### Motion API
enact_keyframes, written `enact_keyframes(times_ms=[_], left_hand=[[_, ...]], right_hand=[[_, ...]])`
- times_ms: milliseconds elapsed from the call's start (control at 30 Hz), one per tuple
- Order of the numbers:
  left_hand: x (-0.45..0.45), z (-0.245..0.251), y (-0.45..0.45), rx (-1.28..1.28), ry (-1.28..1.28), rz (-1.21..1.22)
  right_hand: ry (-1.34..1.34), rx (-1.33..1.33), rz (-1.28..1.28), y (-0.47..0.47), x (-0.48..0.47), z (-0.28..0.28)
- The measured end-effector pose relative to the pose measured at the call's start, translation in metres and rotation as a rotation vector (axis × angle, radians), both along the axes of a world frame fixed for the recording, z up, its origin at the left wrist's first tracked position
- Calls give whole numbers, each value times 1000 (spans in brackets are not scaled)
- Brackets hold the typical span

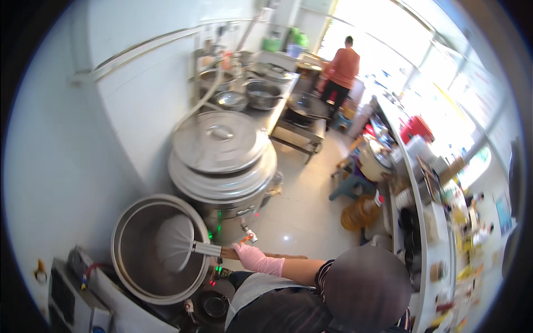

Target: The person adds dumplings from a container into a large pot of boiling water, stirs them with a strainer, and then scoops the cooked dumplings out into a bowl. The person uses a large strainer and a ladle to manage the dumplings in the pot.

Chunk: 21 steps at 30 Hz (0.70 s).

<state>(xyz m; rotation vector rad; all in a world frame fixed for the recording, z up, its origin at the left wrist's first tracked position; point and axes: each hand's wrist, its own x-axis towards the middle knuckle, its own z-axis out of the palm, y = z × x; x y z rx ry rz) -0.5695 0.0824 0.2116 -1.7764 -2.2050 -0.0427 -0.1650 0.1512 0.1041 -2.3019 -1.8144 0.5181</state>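
Neither of my hands is in view. Close before me, a person whose head is masked by a dark blur wears a striped sleeve and an apron (287, 310). That person's pink-gloved hand (252, 256) grips the wooden handle (230, 253) of a large skimmer (177, 241). The skimmer's pale round head, with metal ribs, is over or inside a deep metal pot (160, 200); its exact height is unclear. Behind it stands a wide metal boiler (222, 195) with a domed lid (218, 141). A drain valve with an orange lever (248, 238) juts from the boiler.
Another person (344, 66) stands near the window. Metal bowls (262, 93) line the left counter; a wok (306, 104) sits on a stove. To the right are an oil bottle (360, 214), a blue stool (349, 183) and a crowded shelf (416, 200). A metal appliance (75, 291) stands lower left.
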Motion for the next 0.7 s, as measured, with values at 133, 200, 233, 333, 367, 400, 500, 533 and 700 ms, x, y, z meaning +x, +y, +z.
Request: enact_keyframes(times_ms=[133, 200, 233, 333, 367, 400, 500, 533, 700], left_hand=[[-3, 1, 10, -75, -314, -98], [-5, -2, 9, -90, -351, -103], [-7, -4, 8, -92, -363, -106], [-12, -7, 5, -99, -392, -110], [-14, -7, 4, -113, -396, -111], [-15, -9, 4, -128, -406, -107], [-17, -15, 3, -138, -442, -112], [-18, -16, 2, -105, -443, -142], [-27, -22, 0, -41, -420, -191]], right_hand=[[56, -72, -105, -44, 7, -10], [72, -94, -145, -67, 13, -10], [86, -119, -151, -77, 14, -9], [111, -111, -138, -88, 12, -6], [113, -96, -129, -90, 12, -5], [97, -109, -130, -92, 10, -4], [61, -113, -126, -92, 12, -5], [69, -100, -126, -93, 14, -6], [86, -115, -99, -98, 21, -18]])
